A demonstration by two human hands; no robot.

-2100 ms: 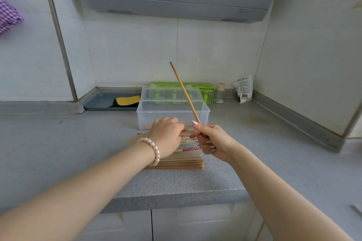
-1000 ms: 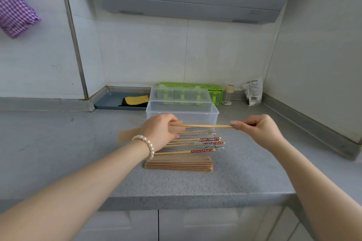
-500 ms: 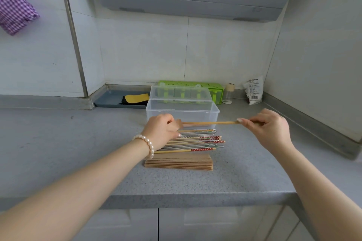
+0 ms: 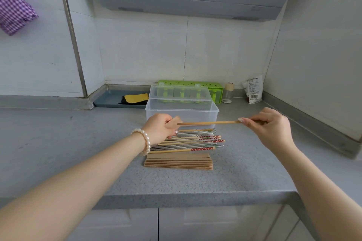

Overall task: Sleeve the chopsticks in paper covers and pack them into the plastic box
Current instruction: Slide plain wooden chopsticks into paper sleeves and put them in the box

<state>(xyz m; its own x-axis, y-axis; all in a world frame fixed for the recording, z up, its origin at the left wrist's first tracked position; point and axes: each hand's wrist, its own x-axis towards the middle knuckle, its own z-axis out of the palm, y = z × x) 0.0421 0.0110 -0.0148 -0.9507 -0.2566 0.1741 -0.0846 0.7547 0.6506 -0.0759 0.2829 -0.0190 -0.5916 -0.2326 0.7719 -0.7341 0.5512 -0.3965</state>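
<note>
I see my left hand (image 4: pixel 161 128) curled around a brown paper cover (image 4: pixel 174 121); only the cover's end sticks out past my fingers. My right hand (image 4: pixel 271 129) pinches one end of a wooden chopstick (image 4: pixel 208 123) between thumb and fingertips. The chopstick lies flat in the air, and its other end sits at the mouth of the cover. Both hands hang above the gray counter (image 4: pixel 244 178).

Under my hands a row of chopsticks (image 4: pixel 194 141) lies on the counter, some wooden with red dotted ends, some shiny metal. Just in front of them, closer to me, is a neat stack of brown paper covers (image 4: pixel 178 161).

Behind my hands stands the clear plastic box (image 4: pixel 182 110), with its lid (image 4: pixel 180 93) tipped up at the back. A green box (image 4: pixel 215 89) is right behind it, by the wall. A gray tray (image 4: pixel 109 100) with a yellow cloth (image 4: pixel 137 97) is to the left. A white bead bracelet (image 4: pixel 144 140) is on my left wrist.
</note>
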